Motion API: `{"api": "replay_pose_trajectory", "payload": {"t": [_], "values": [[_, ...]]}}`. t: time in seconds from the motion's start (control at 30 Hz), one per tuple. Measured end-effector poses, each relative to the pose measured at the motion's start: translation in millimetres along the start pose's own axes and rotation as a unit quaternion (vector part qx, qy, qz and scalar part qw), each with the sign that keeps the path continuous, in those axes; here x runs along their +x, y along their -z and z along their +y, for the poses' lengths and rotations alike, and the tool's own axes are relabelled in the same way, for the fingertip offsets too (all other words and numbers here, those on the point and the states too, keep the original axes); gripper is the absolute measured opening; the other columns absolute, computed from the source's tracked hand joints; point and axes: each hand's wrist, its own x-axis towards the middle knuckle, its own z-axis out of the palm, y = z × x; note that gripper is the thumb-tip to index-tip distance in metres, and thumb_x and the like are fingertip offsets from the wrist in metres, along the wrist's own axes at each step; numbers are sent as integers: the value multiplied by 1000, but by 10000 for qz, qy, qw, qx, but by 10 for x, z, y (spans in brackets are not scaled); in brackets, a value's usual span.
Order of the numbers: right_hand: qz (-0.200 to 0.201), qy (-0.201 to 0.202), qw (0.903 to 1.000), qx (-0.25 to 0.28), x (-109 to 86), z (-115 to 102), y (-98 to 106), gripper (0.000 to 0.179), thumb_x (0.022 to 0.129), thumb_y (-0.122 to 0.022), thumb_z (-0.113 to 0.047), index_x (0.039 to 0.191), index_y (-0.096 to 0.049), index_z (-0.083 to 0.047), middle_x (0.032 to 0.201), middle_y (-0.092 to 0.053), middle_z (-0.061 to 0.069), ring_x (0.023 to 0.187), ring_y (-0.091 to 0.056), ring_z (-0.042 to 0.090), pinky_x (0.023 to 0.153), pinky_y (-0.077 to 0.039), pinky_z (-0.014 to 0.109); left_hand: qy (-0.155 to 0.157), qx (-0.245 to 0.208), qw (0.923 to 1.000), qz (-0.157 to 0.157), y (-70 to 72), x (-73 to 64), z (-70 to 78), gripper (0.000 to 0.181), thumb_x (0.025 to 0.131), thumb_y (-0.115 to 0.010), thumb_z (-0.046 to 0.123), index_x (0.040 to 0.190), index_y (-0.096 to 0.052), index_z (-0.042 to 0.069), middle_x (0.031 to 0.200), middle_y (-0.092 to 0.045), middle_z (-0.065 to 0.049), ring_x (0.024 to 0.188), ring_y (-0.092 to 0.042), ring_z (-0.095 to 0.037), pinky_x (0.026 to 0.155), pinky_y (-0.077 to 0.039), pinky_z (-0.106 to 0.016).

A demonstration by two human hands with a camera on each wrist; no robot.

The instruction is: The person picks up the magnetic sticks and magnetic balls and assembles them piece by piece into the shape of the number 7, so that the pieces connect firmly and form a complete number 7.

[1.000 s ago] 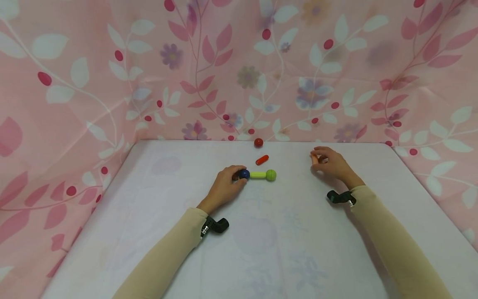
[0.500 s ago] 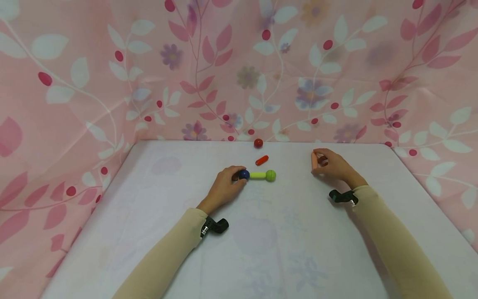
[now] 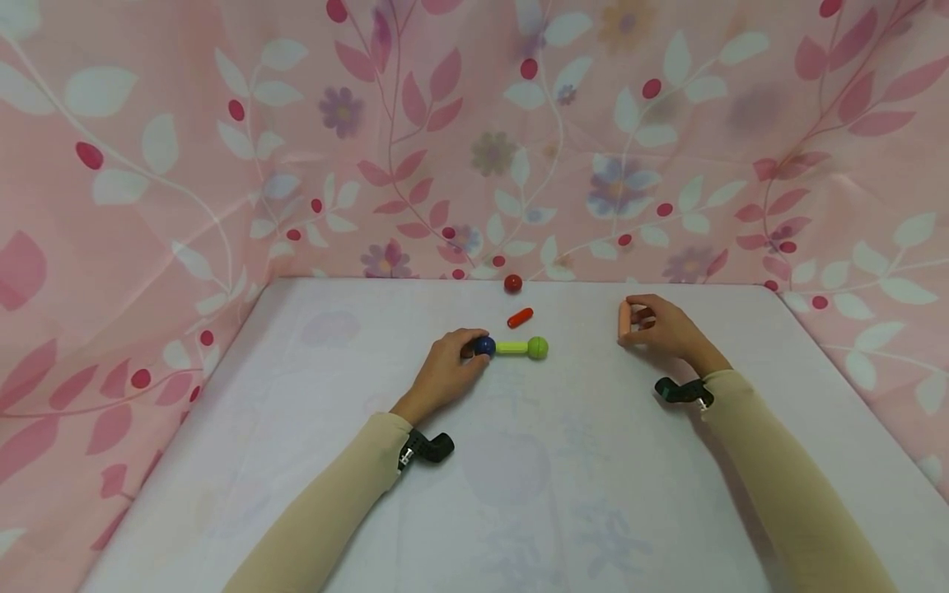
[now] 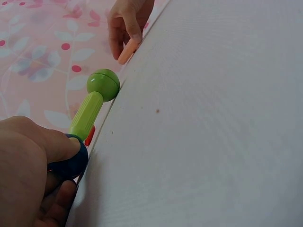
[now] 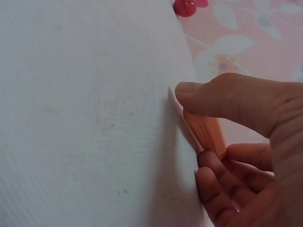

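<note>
My left hand grips a dark blue ball between thumb and fingers. From that ball a lime-green ribbed rod runs to the right, ending in a green ball; the three are joined in a line. In the left wrist view the thumb presses on the blue ball, partly covering it. My right hand, farther right, pinches an orange ribbed rod by its two ends. The right wrist view shows the thumb over one end of the orange rod and fingers at the other.
A red rod lies just behind the green rod. Farther back, a red ball sits near the rear edge of the white-covered table. A pink floral cloth hangs behind and beside the table.
The right hand has shifted slightly right and toward the person. The orange rod has turned and shows more of its length. The left hand keeps its hold, without visible movement.
</note>
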Motion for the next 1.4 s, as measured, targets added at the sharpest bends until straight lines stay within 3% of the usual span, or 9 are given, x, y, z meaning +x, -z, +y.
{"api": "replay_pose_trajectory", "payload": {"t": [0.27, 0.47, 0.57, 0.83, 1.0, 1.4], "values": [[209, -123, 9995, 213, -66, -89, -23, 81, 87, -87, -14, 152, -44, 5, 131, -59, 30, 118, -60, 44, 100, -48, 53, -24, 52, 10000, 15, -4, 2, 5, 42, 99, -71, 15, 140, -64, 6, 130, -66, -10, 111, -61, -21, 97, -51, -38], [212, 43, 9989, 414, -113, -128, -54, 80, 87, -86, -11, 153, -43, 4, 141, -53, 28, 122, -59, 44, 88, -48, 22, -38, 98, 9999, 9, 4, 0, 11, 42, 99, -72, 16, 140, -64, 6, 130, -66, -10, 110, -60, -21, 97, -51, -38], [237, 176, 9981, 540, -141, -162, -76, 80, 87, -86, -9, 153, -43, 4, 142, -52, 29, 122, -59, 45, 84, -46, 14, -75, 95, 9999, 55, 11, -1, 12, 42, 99, -72, 15, 139, -65, 7, 129, -66, -10, 109, -60, -21, 96, -51, -38], [281, 372, 9962, 729, -258, -293, -148, 81, 87, -86, -9, 154, -43, 4, 144, -51, 26, 121, -60, 43, 90, -51, 21, -136, -138, 9998, 93, -3, -11, 1, 43, 98, -74, 14, 140, -65, 7, 132, -66, -9, 112, -63, -20, 99, -51, -37], [309, 385, 9954, 825, -322, -354, -202, 79, 88, -86, -12, 154, -44, 0, 146, -51, 23, 121, -61, 42, 88, -49, 20, -129, -253, 9996, 62, -14, -19, 6, 43, 99, -74, 13, 140, -64, 7, 136, -65, -8, 115, -64, -19, 100, -51, -36], [297, 619, 9929, 973, -414, -448, -297, 77, 89, -85, -11, 154, -45, -1, 149, -48, 23, 122, -60, 43, 90, -49, 21, -79, -180, 9998, 50, -8, -20, 19, 44, 98, -74, 14, 141, -64, 8, 137, -65, -8, 116, -63, -19, 102, -50, -36]]}}
